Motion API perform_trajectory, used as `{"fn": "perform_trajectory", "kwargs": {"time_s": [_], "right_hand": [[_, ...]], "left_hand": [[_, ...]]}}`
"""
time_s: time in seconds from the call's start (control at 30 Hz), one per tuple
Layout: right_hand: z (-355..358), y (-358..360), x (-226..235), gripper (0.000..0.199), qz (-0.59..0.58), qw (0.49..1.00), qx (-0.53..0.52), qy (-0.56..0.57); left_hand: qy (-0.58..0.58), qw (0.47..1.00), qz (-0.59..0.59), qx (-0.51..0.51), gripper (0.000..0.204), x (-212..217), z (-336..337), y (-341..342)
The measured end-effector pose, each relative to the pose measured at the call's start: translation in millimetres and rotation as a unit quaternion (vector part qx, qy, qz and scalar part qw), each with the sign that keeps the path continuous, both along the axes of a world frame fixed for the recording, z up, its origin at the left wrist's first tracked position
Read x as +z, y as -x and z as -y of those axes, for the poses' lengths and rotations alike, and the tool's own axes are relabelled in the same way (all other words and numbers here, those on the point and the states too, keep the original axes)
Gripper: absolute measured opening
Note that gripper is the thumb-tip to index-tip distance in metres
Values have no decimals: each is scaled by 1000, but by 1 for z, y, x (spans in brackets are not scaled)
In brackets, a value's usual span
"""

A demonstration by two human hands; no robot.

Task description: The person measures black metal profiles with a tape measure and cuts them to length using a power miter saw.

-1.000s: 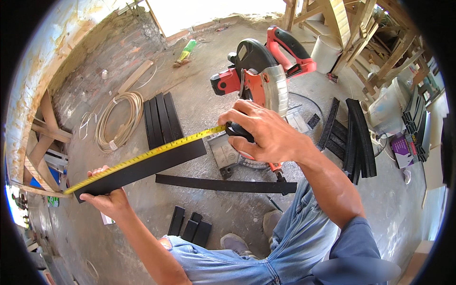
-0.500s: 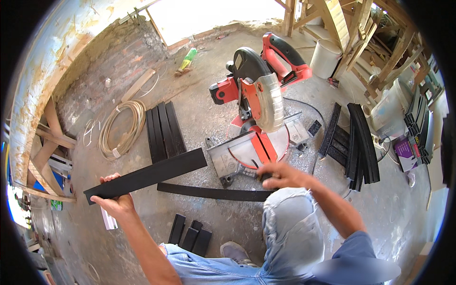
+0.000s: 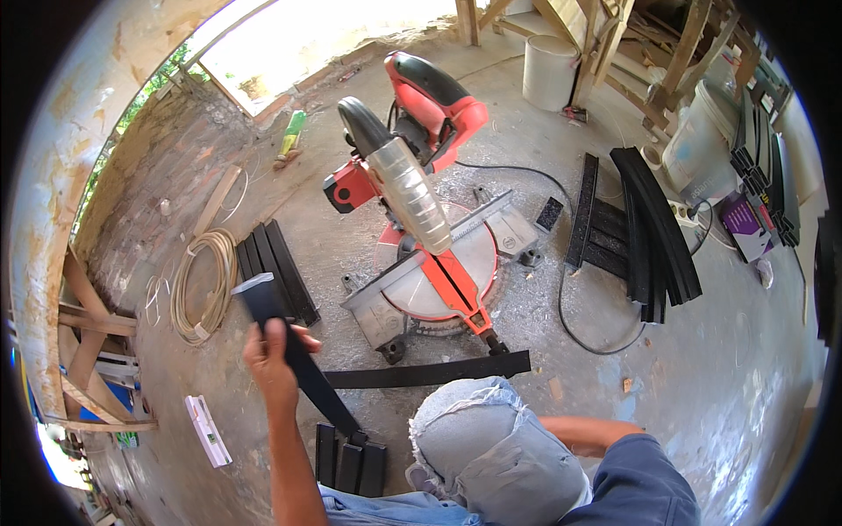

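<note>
My left hand point(image 3: 274, 355) is closed around a black flat profile strip point(image 3: 303, 368), which slants from a pale-edged far end down toward me. Its lower end reaches over several short black pieces point(image 3: 349, 460) on the floor near my feet. My right forearm point(image 3: 592, 431) runs behind my raised knee, which hides the right hand. In front of me stands a red and black mitre saw point(image 3: 447, 280) with its head up and a clear blade guard. A long black strip point(image 3: 430, 373) lies across the floor between the saw and my knee.
Black strips point(image 3: 276, 272) and a cable coil point(image 3: 203, 285) lie left of the saw. More black profiles point(image 3: 658, 232) are stacked at right, near a white bucket point(image 3: 702, 153) and a purple box point(image 3: 745, 228). The saw's cord point(image 3: 566, 316) loops over the dusty floor.
The held strip has swung from nearly level to slanting toward me. My right hand has left the saw's front knob and gone behind the knee. The view has shifted, and the saw appears farther left.
</note>
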State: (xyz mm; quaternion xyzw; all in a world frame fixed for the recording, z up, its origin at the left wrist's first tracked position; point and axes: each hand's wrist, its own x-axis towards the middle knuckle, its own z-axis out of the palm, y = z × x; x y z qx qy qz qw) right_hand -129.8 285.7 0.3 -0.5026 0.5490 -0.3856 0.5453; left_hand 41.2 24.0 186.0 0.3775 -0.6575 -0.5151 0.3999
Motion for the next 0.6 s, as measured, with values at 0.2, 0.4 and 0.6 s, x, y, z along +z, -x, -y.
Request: {"fn": "perform_trajectory", "kwargs": {"time_s": [0.2,0.4,0.6], "right_hand": [[37,16,21,36,94,987,-113,-69],[111,15,4,40,413,880,-233,-30],[138,12,-16,35,407,872,-272,-24]], "left_hand": [[-60,948,246,-193,36,-58,-3,57],[103,869,411,-255,42,-98,-11,127],[123,888,342,-282,38,-123,0,145]]}}
